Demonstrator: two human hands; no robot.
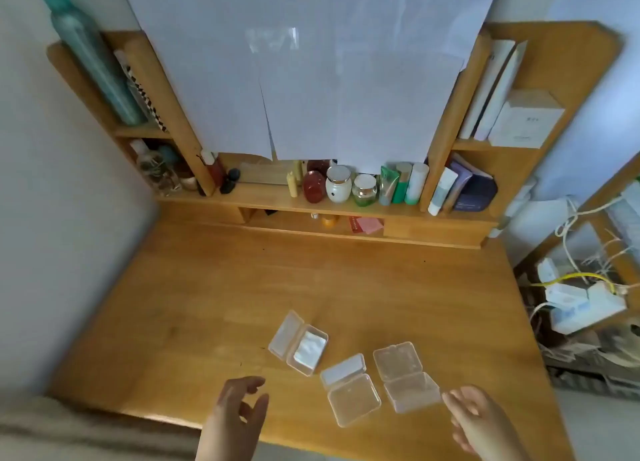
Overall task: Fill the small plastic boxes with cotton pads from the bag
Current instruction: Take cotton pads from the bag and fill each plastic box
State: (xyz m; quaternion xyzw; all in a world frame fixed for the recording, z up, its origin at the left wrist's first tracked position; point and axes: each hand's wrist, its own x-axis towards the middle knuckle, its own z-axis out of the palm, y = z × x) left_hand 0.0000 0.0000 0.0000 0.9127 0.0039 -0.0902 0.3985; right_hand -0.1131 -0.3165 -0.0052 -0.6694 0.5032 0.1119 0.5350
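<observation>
Hands low in the frame, both empty: the left hand hovers at bottom centre with fingers loosely curled around nothing, and the right hand sits at lower right, fingers relaxed and holding nothing, its fingertips just beside the near corner of the right box

Three small clear boxes lie open on the wooden desk, strung in a line from centre frame down toward the lower right. Up-left is the filled box, white cotton pads showing in its tray, lid flopped open to the left. Next comes the middle box, tray empty by the look of it, its long axis running from upper left to lower right, lid on the far side. Then the right box, also looking empty, lid hinged away toward the top of the frame

Here's the hinge of the next move: the bag of pads is nowhere in view, so whichever hand fetches has to leave this spread. The middle box lies between the two hands, a touch nearer the left; the right box belongs plainly to the right hand. I'd judge one box done and two to go, with the empty trays opening toward the bottom of the frame, facing the person
</observation>
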